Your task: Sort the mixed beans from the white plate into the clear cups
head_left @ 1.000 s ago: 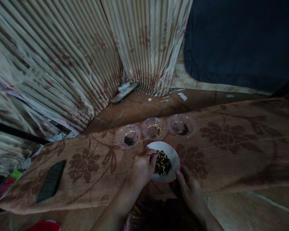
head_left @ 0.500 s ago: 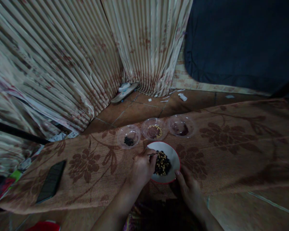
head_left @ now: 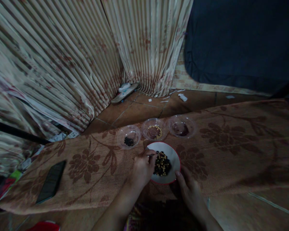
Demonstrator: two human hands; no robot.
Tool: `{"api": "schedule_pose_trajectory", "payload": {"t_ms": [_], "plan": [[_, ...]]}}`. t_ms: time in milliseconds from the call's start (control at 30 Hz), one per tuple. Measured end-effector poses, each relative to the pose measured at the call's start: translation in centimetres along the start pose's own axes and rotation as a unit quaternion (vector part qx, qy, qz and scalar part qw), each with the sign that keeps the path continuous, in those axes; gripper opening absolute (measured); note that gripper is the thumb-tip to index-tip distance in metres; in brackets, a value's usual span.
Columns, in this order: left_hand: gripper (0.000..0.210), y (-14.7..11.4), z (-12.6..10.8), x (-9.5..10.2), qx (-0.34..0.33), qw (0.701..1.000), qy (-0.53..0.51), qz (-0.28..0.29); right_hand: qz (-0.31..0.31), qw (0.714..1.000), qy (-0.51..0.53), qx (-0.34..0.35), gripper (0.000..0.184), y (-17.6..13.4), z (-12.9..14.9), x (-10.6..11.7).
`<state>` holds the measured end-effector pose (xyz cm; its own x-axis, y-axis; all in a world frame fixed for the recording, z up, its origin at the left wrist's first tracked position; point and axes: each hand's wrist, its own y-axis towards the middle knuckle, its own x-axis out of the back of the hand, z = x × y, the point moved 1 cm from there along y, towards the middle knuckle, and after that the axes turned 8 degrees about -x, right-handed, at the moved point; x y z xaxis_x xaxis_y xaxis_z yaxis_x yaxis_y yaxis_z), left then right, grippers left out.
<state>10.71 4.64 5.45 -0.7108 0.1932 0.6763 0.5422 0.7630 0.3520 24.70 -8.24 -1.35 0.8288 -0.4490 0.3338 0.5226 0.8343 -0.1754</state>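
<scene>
**Left hand (head_left: 142, 170) pinches a thin dark tool (head_left: 151, 155) over a round white bowl with a red rim (head_left: 174, 162)**

The bowl lies between the person's hands, near the close edge of the worktop covered in tan cloth with brown flowers (head_left: 231, 166); whether it rests there or is held up cannot be told. Inside sits a mixed heap of black and pale yellow grains (head_left: 162, 164), just to the right of the left fingertips, so the left hand is the nearer one.

The left thumb and fingers close on the tool, whose long axis runs nearly crosswise, its tip pointing right toward the heap's upper edge. Its exact kind is too small to tell. The right hand (head_left: 189, 185) grasps the bowl's lower right rim, thumb on top, other fingers mostly hidden. Being round, the bowl has no clear long axis.

Just beyond it stand three clear plastic cups in a row: one with black grains (head_left: 120, 136), one with yellow grains (head_left: 144, 130), one with dark reddish contents (head_left: 192, 127).
</scene>
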Motion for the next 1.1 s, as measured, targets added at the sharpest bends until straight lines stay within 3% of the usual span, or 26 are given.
{"api": "schedule_pose_trajectory", "payload": {"t_ms": [333,633,867,1000,1100], "plan": [[0.014,0.0,0.2,0.0,0.012,1.000,-0.007,-0.006,0.004,1.000,0.003,-0.009,0.043,-0.1,-0.1,0.0],[0.014,0.5,-0.6,2.0,0.056,0.996,-0.053,-0.037,-0.007,1.000,0.006,-0.010,0.043,0.0,0.0,0.0],[0.014,5.0,1.4,2.9,0.037,0.992,-0.081,-0.094,-0.011,1.000,0.002,-0.023,0.044,0.2,-1.3,-0.3],[0.012,8.1,2.8,2.7,0.027,0.997,-0.014,-0.076,-0.009,0.999,-0.003,-0.035,0.046,0.5,-1.8,-0.4],[0.013,8.7,3.1,2.5,0.023,0.998,0.030,-0.052,-0.010,0.999,-0.002,-0.036,0.047,0.5,-1.7,-0.4]]}}
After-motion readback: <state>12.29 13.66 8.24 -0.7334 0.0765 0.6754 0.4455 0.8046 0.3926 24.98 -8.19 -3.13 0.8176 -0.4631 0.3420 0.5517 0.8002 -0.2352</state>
